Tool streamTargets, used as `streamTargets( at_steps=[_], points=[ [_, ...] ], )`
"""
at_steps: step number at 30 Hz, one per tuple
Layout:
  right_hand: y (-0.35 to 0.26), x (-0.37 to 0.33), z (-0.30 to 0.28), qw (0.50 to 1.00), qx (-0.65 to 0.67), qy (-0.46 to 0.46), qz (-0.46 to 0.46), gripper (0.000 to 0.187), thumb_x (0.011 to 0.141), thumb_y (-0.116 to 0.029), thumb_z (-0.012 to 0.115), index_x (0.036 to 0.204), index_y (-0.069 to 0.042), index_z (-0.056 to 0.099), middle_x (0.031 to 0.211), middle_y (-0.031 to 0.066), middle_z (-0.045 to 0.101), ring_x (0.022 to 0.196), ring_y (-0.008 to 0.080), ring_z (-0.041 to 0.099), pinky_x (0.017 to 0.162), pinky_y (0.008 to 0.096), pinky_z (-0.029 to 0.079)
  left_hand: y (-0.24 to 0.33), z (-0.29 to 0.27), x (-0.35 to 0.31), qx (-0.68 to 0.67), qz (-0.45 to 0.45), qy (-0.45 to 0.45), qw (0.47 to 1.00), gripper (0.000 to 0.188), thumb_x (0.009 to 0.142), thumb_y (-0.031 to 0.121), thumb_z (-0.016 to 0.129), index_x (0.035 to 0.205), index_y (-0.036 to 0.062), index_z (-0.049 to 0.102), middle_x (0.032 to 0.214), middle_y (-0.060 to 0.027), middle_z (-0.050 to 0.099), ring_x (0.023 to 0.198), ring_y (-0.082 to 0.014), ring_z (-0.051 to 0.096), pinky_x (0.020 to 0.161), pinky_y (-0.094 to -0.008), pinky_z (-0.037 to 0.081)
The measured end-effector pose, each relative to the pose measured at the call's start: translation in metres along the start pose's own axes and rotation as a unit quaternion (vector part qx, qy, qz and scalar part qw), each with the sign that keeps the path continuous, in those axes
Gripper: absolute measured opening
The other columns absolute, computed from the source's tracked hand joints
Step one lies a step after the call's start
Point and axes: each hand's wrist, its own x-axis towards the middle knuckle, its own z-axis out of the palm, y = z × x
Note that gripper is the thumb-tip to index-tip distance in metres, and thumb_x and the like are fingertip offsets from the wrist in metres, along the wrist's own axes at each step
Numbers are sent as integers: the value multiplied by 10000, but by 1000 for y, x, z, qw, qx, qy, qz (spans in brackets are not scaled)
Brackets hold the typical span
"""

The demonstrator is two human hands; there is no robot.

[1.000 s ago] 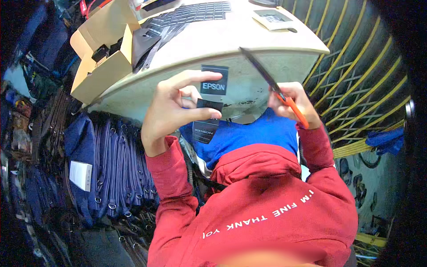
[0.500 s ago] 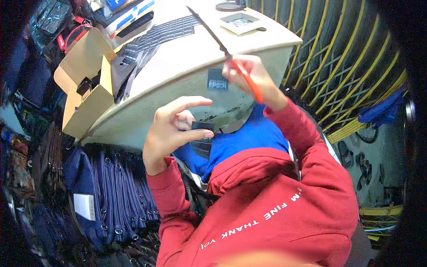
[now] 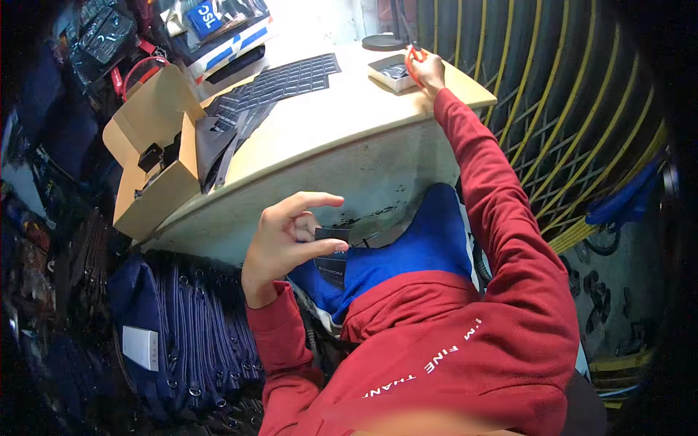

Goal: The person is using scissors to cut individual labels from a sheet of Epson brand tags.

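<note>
My left hand [image 3: 280, 243] is raised above my lap, its thumb and curled fingers closed on a strip of black labels [image 3: 331, 272] with pale lettering. The index finger stretches out free above it. At the right end of the table, my right hand [image 3: 430, 73] is wrapped round the red-orange handles of a pair of scissors [image 3: 413, 64]. It reaches over a small white open box [image 3: 385, 81] with dark pieces in it. The scissors' blades mostly cannot be made out, and whether a label is also in those fingers is hidden.
Black printed label sheets [image 3: 294, 81] and dark cut strips [image 3: 231, 156] lie on the pale table [image 3: 313, 134]. An open cardboard box [image 3: 163, 192] stands at its left edge. Dark blue straps [image 3: 196, 320] hang at lower left. A yellow-and-black folding gate [image 3: 538, 87] stands at right.
My right hand has moved away over the table to the small white box with the scissors. The dark square label it held no longer shows. My left hand still holds the strip.
</note>
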Motion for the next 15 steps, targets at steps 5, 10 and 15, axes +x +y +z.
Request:
streamTargets(
  at_steps=[5, 10, 15],
  points=[
    [-37, -69, -22, 993, 38, -106, -38, 308, 825, -308, 621, 873, -9, 681, 718, 88, 667, 659, 152, 632, 591, 289, 457, 0, -1, 7, 1, 41, 72, 997, 504, 627, -28, 799, 1082, 3, 585, 994, -14, 618, 571, 21, 392, 514, -144, 337],
    [-122, -190, -71, 836, 370, -406, 8, 255, 838, -220, 668, 902, 24, 630, 851, 49, 644, 816, 97, 585, 749, 228, 447, -10, 0, 15, -32, 39, 136, 989, 518, 625, -54, 797, 1084, -1, 560, 1042, -77, 608, 616, 17, 470, 510, -145, 376],
    [-178, -262, -107, 734, 450, -503, 76, 245, 784, -111, 722, 946, 32, 605, 846, 42, 633, 785, 73, 587, 712, 210, 478, -12, 3, 20, -26, 71, 172, 982, 511, 640, -93, 762, 1099, -18, 548, 1066, -108, 600, 633, 1, 483, 523, -145, 405]
  ],
)
